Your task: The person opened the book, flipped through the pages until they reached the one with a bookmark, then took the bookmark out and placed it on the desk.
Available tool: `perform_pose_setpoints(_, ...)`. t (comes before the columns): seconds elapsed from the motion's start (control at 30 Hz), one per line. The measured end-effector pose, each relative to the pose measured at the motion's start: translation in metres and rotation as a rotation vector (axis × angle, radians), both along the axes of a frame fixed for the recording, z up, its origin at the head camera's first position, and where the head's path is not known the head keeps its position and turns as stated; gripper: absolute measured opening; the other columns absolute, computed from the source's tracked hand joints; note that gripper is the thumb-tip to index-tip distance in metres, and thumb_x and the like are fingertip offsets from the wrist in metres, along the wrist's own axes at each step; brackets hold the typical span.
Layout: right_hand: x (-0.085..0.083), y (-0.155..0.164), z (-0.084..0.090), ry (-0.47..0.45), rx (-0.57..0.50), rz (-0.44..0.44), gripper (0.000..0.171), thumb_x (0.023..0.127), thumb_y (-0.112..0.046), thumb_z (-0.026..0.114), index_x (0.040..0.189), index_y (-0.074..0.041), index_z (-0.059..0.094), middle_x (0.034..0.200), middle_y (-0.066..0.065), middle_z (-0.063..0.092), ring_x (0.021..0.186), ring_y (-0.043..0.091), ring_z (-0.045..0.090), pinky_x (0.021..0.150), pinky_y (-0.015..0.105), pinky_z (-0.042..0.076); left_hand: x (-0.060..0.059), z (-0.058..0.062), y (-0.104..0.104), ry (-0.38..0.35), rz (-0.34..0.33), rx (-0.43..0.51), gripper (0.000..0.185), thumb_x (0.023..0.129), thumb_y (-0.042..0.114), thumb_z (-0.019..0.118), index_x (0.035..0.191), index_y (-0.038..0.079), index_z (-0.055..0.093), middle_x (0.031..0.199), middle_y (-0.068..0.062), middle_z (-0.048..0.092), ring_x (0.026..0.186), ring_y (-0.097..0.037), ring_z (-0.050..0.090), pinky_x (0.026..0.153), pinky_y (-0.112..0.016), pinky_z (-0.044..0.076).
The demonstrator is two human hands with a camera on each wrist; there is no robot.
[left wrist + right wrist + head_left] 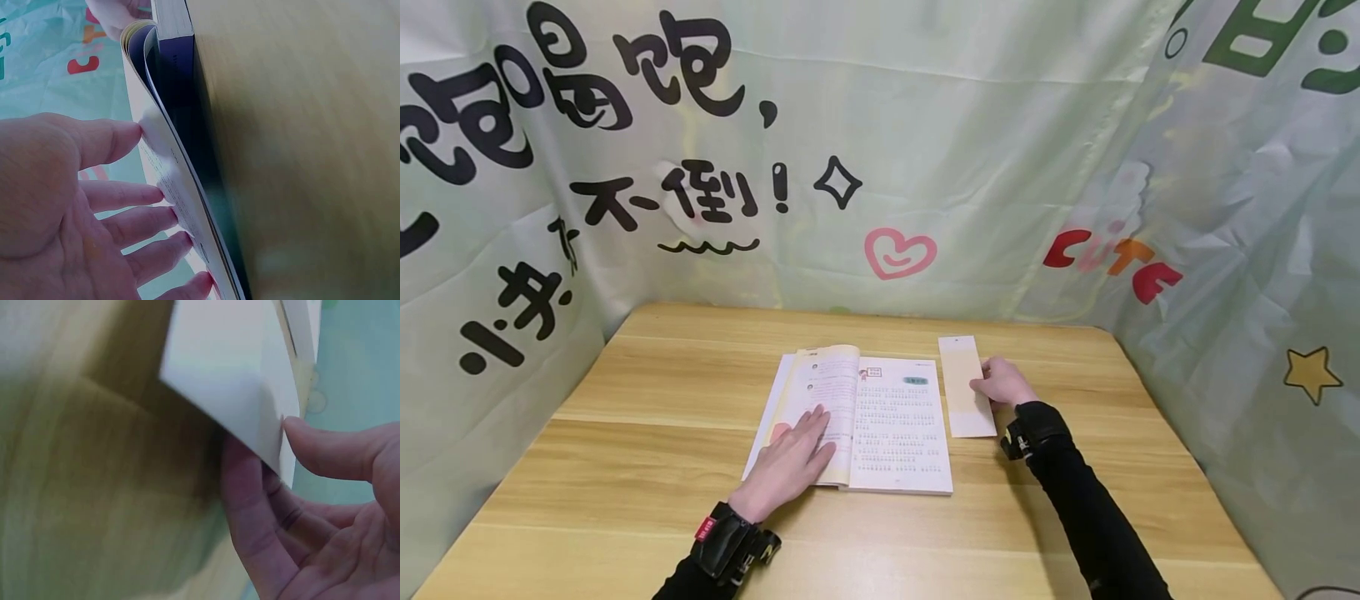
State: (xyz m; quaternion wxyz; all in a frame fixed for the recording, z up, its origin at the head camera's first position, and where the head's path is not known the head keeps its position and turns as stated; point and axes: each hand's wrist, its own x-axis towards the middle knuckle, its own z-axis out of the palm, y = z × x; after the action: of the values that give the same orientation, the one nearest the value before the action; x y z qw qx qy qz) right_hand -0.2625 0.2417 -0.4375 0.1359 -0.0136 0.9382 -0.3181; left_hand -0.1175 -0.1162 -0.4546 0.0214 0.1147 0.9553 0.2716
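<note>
open book lying flat near the middle of the wooden worktop, printed pages facing up. left hand resting palm down on the book's left page, fingers straight and spread, pressing the curling leaves flat; nothing gripped. just right of the book, a long pale bookmark, its near-right edge lifted off the worktop. right hand at the bookmark's right edge, thumb on top and fingers curled beneath, pinching the card. by the look of it, the step in hand: picking up the bookmark while the book is held open. next move likely calls for a steady pinch to lift the thin card clear of the worktop and bring it left over the book's pages, with the left hand keeping the page down. both forearms in black sleeves with wrist straps, reaching forward from the near edge of the worktop either side of the book. printed cloth backdrop behind and beside the book.
</note>
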Motion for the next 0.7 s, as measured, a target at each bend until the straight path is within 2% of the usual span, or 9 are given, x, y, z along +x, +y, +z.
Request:
perform_pose_setpoints(0.1, -0.0006, -0.0030, 0.0020, -0.006, 0.067, -0.002, 0.029, 0.095, -0.013, 0.063, 0.109, 0.012, 0.059, 0.094, 0.019, 0.060, 0.070, 0.022, 0.067, 0.059, 0.030, 0.061, -0.0002, 0.0007, 0.0004, -0.003, 0.001, 0.001, 0.055, 0.104, 0.033, 0.051, 0.151, 0.004, 0.044, 0.162, -0.014, 0.037, 0.150, -0.035, 0.037, 0.106, -0.073, 0.042)
perform_pose_setpoints(0.17, -0.0004, -0.0041, 0.0026, -0.012, 0.092, -0.006, 0.026, 0.095, -0.014, 0.064, 0.106, 0.010, 0.060, 0.092, 0.017, 0.060, 0.065, 0.021, 0.068, 0.059, 0.030, 0.061, -0.0004, 0.0009, 0.0007, -0.003, 0.000, 0.001, 0.055, 0.104, 0.033, 0.051, 0.151, 0.004, 0.044, 0.162, -0.014, 0.037, 0.150, -0.035, 0.037, 0.106, -0.072, 0.042)
perform_pose_setpoints(0.4, 0.0014, -0.0061, 0.0046, -0.012, 0.150, -0.013, 0.026, 0.095, -0.013, 0.064, 0.106, 0.010, 0.060, 0.108, 0.029, 0.064, 0.062, 0.022, 0.071, 0.060, 0.030, 0.060, -0.0013, 0.0008, 0.0014, 0.001, -0.003, -0.002, 0.055, 0.104, 0.033, 0.051, 0.151, 0.003, 0.044, 0.162, -0.014, 0.038, 0.150, -0.035, 0.037, 0.106, -0.072, 0.043)
perform_pose_setpoints(0.53, 0.0033, -0.0079, 0.0069, -0.008, 0.173, -0.021, 0.018, 0.095, -0.012, 0.066, 0.092, 0.004, 0.058, 0.084, 0.018, 0.064, 0.057, 0.020, 0.069, 0.058, 0.029, 0.058, -0.0019, -0.0001, 0.0013, -0.001, -0.006, -0.002, 0.055, 0.104, 0.033, 0.051, 0.151, 0.003, 0.044, 0.162, -0.014, 0.038, 0.150, -0.035, 0.037, 0.107, -0.071, 0.043)
perform_pose_setpoints(0.6, 0.0041, -0.0083, 0.0074, -0.010, 0.175, -0.023, 0.018, 0.095, -0.012, 0.066, 0.090, 0.002, 0.056, 0.075, 0.012, 0.061, 0.055, 0.019, 0.067, 0.056, 0.028, 0.058, -0.0021, 0.0002, 0.0006, -0.006, -0.006, 0.000, 0.056, 0.104, 0.034, 0.051, 0.151, 0.004, 0.044, 0.162, -0.013, 0.037, 0.150, -0.035, 0.037, 0.107, -0.071, 0.042)
perform_pose_setpoints(0.67, 0.0054, -0.0082, 0.0079, -0.007, 0.173, -0.021, 0.019, 0.095, -0.013, 0.066, 0.095, 0.004, 0.058, 0.075, 0.012, 0.062, 0.055, 0.018, 0.065, 0.055, 0.027, 0.056, -0.0026, 0.0007, -0.0003, -0.008, -0.006, 0.002, 0.056, 0.104, 0.034, 0.050, 0.152, 0.005, 0.043, 0.162, -0.012, 0.037, 0.150, -0.034, 0.037, 0.107, -0.071, 0.042)
perform_pose_setpoints(0.7, 0.0065, -0.0079, 0.0080, -0.001, 0.170, -0.021, 0.022, 0.095, -0.013, 0.066, 0.101, 0.006, 0.058, 0.081, 0.015, 0.064, 0.055, 0.018, 0.065, 0.055, 0.026, 0.055, -0.0029, 0.0013, -0.0008, -0.009, -0.006, 0.004, 0.056, 0.105, 0.035, 0.050, 0.152, 0.006, 0.043, 0.163, -0.012, 0.036, 0.151, -0.034, 0.036, 0.108, -0.070, 0.042)
